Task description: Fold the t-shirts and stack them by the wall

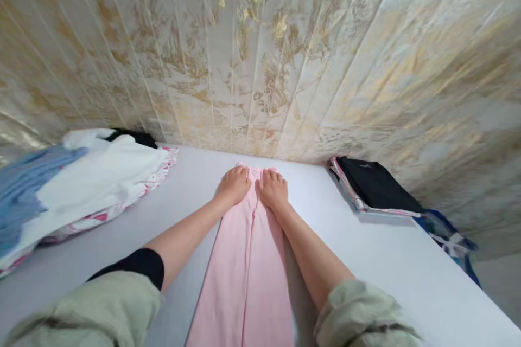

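A pair of pink trousers (253,260) lies lengthwise on the white table, its waistband at the far end and its legs running toward me out of the bottom of the view. A seam runs down the middle. My left hand (235,185) rests on the left corner of the waistband, fingers curled over the cloth. On the right corner, my right hand (274,188) does the same, its fingers bent at the far edge. The fingertips are partly hidden, and a narrow strip of pink shows between both hands.
A loose heap of white, blue and pink-patterned clothes (97,173) lies at the left. On the right stands a folded stack topped by a black garment (374,184). Blue patterned cloth (451,241) hangs at the right edge of the table (391,276). A gold-patterned curtain (252,65) closes off the back.
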`<action>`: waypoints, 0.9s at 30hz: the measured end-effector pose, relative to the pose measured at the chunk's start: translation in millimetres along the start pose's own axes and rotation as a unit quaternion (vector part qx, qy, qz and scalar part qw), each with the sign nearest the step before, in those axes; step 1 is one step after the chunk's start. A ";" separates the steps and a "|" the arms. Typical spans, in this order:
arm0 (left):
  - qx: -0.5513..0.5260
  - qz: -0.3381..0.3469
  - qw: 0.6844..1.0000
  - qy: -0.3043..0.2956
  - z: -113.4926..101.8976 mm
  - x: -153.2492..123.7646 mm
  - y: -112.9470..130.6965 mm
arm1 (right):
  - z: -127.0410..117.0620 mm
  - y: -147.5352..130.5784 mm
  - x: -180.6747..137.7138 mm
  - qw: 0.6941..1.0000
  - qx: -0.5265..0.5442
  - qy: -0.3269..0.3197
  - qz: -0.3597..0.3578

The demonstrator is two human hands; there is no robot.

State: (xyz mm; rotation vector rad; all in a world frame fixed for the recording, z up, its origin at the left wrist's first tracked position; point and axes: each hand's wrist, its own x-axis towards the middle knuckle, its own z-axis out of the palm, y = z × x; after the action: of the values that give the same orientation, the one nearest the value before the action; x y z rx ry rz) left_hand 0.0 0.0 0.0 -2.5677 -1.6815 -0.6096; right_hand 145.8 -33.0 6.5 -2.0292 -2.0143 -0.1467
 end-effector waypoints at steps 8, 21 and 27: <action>0.019 -0.020 0.998 -0.063 -0.2 0.8 -1.0 | 1.5 3.6 5.2 0.997 0.013 -0.080 0.014; 0.033 -0.037 0.996 -0.070 -0.7 2.2 -0.6 | -1.3 3.2 7.2 0.996 -0.008 -0.086 0.018; 0.034 -0.040 0.996 -0.077 -1.5 2.4 -0.1 | -1.5 3.1 6.3 0.996 -0.006 -0.087 0.018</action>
State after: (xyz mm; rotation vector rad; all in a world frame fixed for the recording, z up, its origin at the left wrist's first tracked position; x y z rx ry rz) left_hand 0.3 1.8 2.2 -2.5705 -1.8237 -0.3572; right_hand 149.2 -27.3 9.2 -2.1508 -2.0811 0.0251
